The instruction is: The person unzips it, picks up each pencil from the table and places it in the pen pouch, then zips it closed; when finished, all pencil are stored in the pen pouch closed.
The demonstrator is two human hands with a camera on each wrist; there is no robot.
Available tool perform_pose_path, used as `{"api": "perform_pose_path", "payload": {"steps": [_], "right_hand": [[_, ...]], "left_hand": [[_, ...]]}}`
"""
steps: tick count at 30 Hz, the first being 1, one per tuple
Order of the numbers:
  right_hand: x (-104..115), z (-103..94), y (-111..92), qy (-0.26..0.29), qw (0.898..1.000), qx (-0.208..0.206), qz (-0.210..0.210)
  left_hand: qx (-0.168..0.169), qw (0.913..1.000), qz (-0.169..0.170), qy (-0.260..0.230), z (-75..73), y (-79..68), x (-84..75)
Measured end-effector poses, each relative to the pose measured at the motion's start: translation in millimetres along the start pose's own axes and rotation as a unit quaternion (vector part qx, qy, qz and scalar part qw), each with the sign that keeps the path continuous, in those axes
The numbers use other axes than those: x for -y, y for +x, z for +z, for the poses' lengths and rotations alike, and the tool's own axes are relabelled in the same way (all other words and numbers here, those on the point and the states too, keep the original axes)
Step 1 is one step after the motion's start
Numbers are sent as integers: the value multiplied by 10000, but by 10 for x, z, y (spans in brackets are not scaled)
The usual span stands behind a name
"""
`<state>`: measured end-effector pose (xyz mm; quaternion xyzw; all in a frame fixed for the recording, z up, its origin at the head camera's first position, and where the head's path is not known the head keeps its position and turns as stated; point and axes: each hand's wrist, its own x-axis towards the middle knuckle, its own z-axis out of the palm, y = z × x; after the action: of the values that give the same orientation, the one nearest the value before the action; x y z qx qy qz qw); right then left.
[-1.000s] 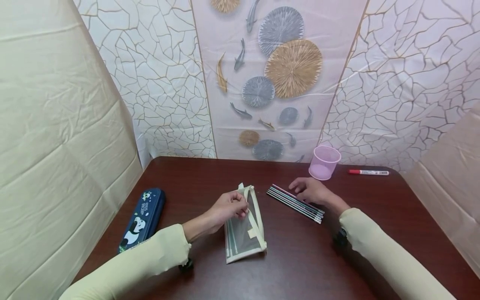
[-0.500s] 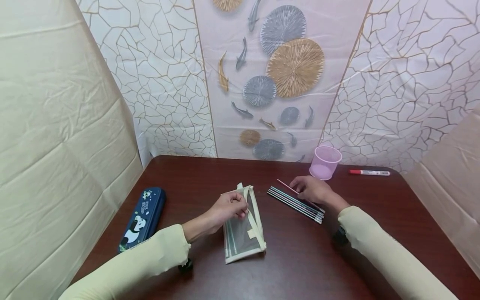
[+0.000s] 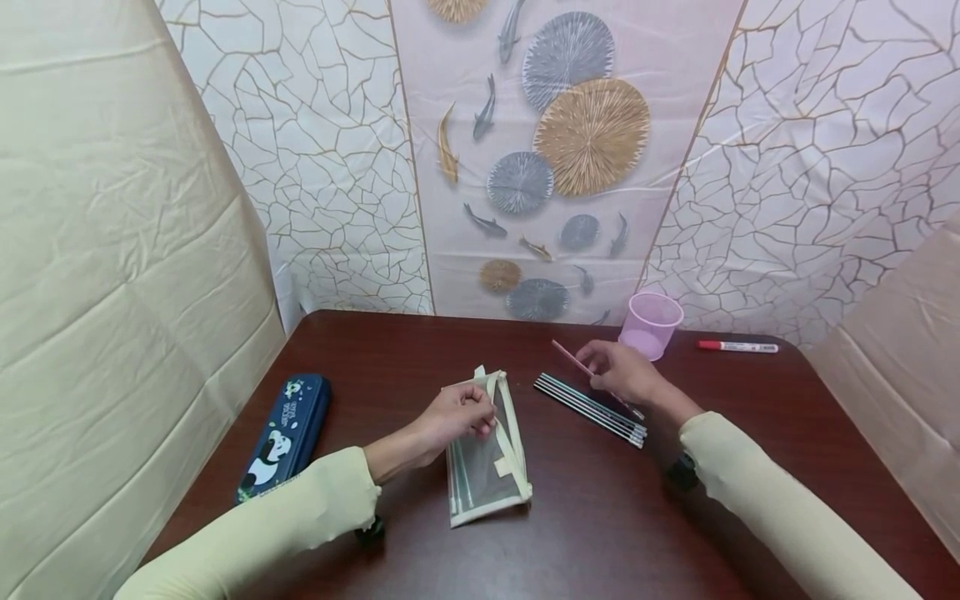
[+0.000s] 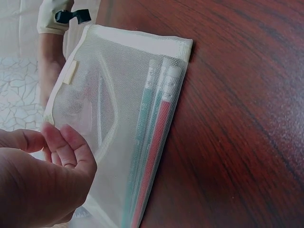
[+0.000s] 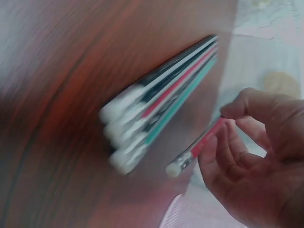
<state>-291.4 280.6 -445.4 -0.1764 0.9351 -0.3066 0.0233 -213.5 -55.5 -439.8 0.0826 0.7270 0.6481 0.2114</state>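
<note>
My left hand point(image 3: 453, 412) pinches the opening edge of a cream mesh zip pouch point(image 3: 487, 492), which stands partly open on the table. Through the mesh in the left wrist view show a red pencil point(image 4: 157, 127) and green pencils point(image 4: 142, 123), eraser ends toward the near edge. Between thumb and fingers my right hand point(image 3: 626, 372) holds another red pencil point(image 5: 203, 141), tilted and lifted off the table. Beside it lies a row of several pencils point(image 3: 585, 406), with white erasers; black, red and green barrels show in the right wrist view.
A blue panda pencil case point(image 3: 285, 437) lies at the left of the brown table point(image 3: 600, 533). Behind my right hand stands a pink mesh cup point(image 3: 651, 325). A red-capped marker point(image 3: 738, 346) lies near the back right edge.
My right hand has picked the red pencil off the row's far side and raised it slightly away from the others. My left hand stays on the pouch.
</note>
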Motion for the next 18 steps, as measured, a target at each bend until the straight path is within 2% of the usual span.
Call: {"api": "perform_pose_path", "payload": {"steps": [5, 9, 12, 18], "right_hand": [[276, -55, -26, 504, 9966, -633, -132], [466, -70, -50, 1095, 9880, -1067, -208], [578, -56, -66, 1750, 9749, -1359, -206], [786, -6, -112, 3105, 9368, -1614, -28]], "left_hand": [[26, 10000, 23, 14, -4, 7, 0], [23, 10000, 11, -1, -7, 7, -5], [23, 10000, -25, -38, -9, 7, -10], [29, 10000, -24, -75, 0, 23, 6]]}}
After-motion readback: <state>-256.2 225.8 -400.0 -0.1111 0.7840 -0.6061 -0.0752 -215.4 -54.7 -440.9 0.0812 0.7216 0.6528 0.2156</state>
